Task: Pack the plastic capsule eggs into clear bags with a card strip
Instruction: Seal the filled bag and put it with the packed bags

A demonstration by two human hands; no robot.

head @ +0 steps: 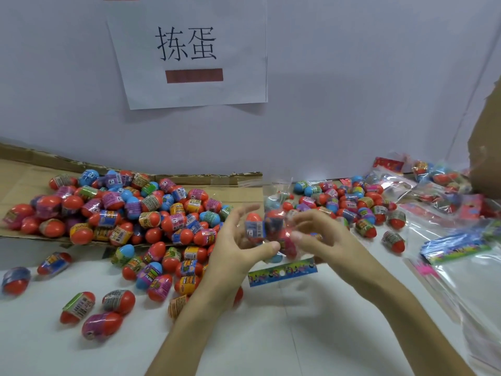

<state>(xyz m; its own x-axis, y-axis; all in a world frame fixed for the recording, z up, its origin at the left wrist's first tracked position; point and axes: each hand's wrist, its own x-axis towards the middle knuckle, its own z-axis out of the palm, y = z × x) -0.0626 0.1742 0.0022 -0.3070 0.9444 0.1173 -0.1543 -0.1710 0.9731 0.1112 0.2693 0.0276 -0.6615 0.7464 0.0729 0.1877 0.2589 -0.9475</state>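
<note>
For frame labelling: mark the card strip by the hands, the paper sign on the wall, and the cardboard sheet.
card strip (298, 269): head view, printed face right of its hole.
paper sign (202, 44): head view, right-hand character.
cardboard sheet (17, 180): head view, bare left part.

Smeared by motion mid-frame: bag and fingers of right hand pinching it; cannot count eggs inside, nor tell whether left hand grips bag or only touches it; cannot read labels on loose eggs, too small; blurred at upper right, packed bags; cut by right edge, brown flap and bag stack; cut by left edge, cardboard; cut by bottom edge, forearms.
</note>
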